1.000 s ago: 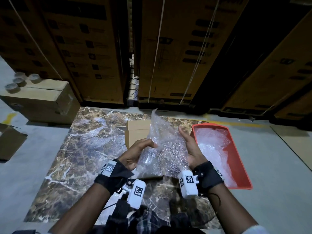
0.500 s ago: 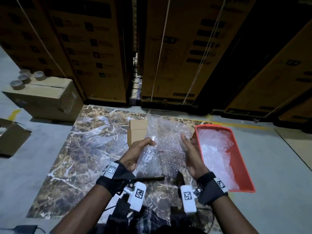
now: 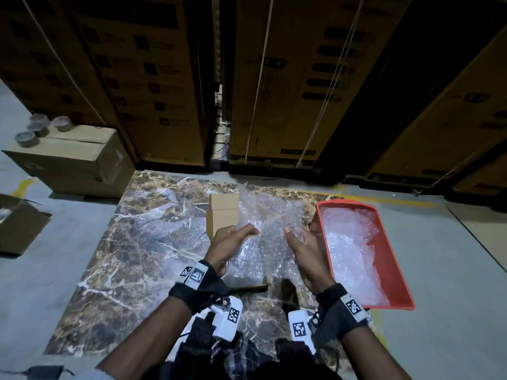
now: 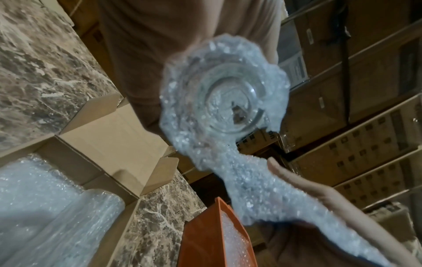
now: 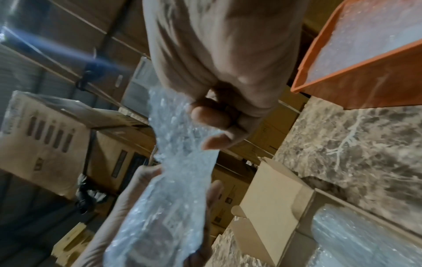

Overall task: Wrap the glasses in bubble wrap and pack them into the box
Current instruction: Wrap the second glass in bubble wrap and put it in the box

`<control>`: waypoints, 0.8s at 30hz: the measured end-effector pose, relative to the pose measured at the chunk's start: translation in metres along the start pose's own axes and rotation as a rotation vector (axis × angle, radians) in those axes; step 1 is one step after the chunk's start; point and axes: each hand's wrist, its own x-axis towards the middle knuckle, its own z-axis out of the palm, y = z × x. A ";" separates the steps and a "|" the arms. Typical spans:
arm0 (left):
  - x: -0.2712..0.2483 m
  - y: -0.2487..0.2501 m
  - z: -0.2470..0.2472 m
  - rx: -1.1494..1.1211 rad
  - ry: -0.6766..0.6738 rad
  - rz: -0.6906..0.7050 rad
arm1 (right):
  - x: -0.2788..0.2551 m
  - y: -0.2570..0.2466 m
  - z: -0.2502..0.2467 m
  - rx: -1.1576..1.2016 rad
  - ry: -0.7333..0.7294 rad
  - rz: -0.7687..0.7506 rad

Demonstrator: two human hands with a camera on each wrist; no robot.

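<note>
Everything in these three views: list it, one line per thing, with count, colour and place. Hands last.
glass: one, clear, held above the slab, bubble wrap round its side.
bubble wrap sheet: one, clear, held up between both hands.
small box: one, tan cardboard, open, on the slab behind the left hand.
tray: one, red, right edge of the slab, more bubble wrap inside.
slab: one, brown marble, on the floor.
tape rolls: about four, grey-brown, on a carton far left.
big cartons: many, brown, stacked behind.
left hand: grips the wrapped glass.
right hand: pinches the loose sheet.
</note>
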 end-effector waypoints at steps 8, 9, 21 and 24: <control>0.005 -0.005 0.010 0.178 0.098 0.026 | -0.007 -0.019 0.027 0.022 0.036 -0.046; 0.004 -0.004 0.011 0.201 0.105 0.034 | -0.009 -0.024 0.031 0.018 0.023 -0.054; 0.001 0.000 0.002 0.350 0.139 0.117 | -0.013 -0.045 0.060 -0.140 -0.086 -0.271; -0.005 -0.001 -0.001 0.293 0.080 0.094 | -0.013 -0.046 0.061 -0.125 -0.125 -0.287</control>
